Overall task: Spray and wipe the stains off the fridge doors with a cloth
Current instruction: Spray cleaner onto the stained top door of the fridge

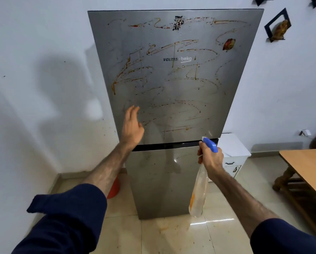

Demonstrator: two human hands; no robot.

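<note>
Head view: your right hand (211, 158) wraps the spray bottle (199, 189), ready to squirt; your left hand (132, 128), fingers spread, nears the stains (131, 70).

White walls (34, 52); beige glossy tile floor (162, 233); wooden table (307, 165) at right edge; white cabinet (234, 149) right of centre; black wall shelves (278, 24) upper right.

wooden table (303, 162), white cabinet (233, 149), orange bucket (114, 187)
</note>
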